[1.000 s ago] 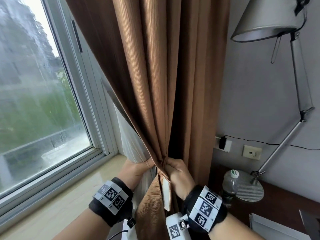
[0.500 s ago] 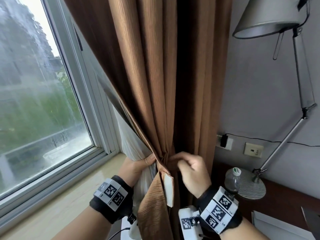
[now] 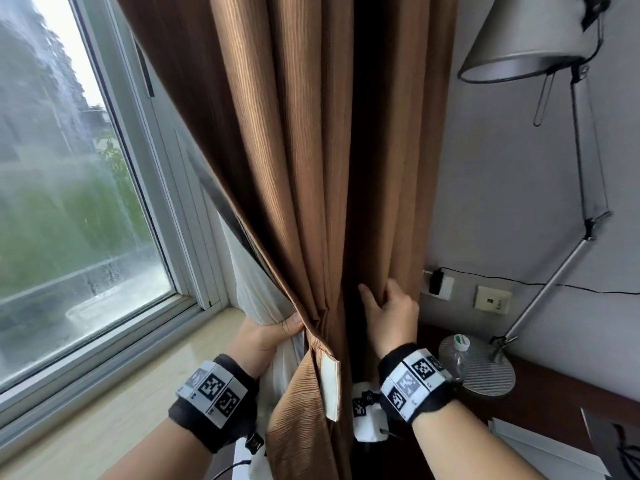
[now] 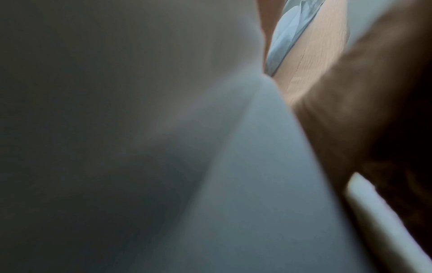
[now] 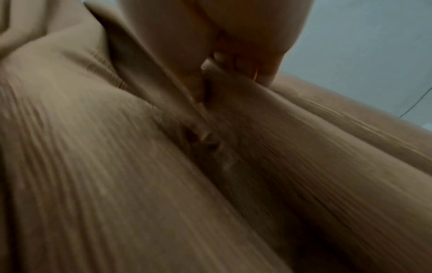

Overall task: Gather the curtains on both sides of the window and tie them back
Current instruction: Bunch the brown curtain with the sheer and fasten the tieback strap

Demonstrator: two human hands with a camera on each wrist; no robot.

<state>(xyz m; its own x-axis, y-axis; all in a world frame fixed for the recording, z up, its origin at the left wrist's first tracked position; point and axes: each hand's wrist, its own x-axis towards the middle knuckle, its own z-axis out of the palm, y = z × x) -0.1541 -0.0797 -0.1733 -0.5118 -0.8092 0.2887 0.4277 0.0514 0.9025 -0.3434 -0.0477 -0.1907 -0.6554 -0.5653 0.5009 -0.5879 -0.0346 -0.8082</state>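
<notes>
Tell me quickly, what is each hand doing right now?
Left hand: grips the gathered curtain.
Right hand: grips a fold of the same curtain.

One window point(image 3: 69, 202) has two curtains beside it: one brown curtain point(image 3: 294, 168) and one white curtain point(image 3: 252, 292), plus one cream tab point(image 3: 330, 386) on the brown cloth. There are two hands, one left hand point(image 3: 263, 337) and one right hand point(image 3: 393, 311), each wearing one black wristband, making two wristbands point(image 3: 214, 393) in all. On one desk point(image 3: 554, 386), toward its back edge, stand one lamp point(image 3: 526, 39) and one bottle point(image 3: 455, 355); the wall above carries two wall plates point(image 3: 493, 299), one of them holding one black plug point(image 3: 434, 280).
</notes>
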